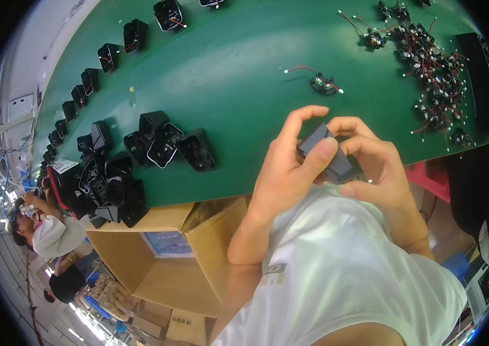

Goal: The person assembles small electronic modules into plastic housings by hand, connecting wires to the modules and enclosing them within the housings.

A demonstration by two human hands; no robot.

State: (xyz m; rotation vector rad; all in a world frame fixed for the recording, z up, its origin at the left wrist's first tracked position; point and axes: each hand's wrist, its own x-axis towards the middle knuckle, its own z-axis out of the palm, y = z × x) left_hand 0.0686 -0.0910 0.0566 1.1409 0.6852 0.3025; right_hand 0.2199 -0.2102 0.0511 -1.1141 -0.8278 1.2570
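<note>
My left hand [282, 173] and right hand [382, 167] grasp between them a dark, block-shaped housing [339, 166], held in front of my shirt [336, 254]. The left thumb lies across its face; the right fingers curl about its right side. Partial lettering shows on the shirt, left of centre and below the grip.

Just beyond the grip, a small wired part [322, 85] with red and black leads lies on a smooth green table [238, 75]. Farther out to the right is a heap of similar wired parts [431, 69]. To the left, black housings [163, 144] lie clustered, with others in a curving row toward the table's far edge.

Below and left of the grip, an open carton [215, 254] bears a bluish printed label [167, 243] inside; a lower carton [185, 327] carries dark printed characters. Farther left are a black-and-red box [71, 187] with a white label [64, 166], its print too small to tell, and a person [63, 236] in a light top. Lower right of the grip, something pink [431, 180] shows beneath the table edge.
</note>
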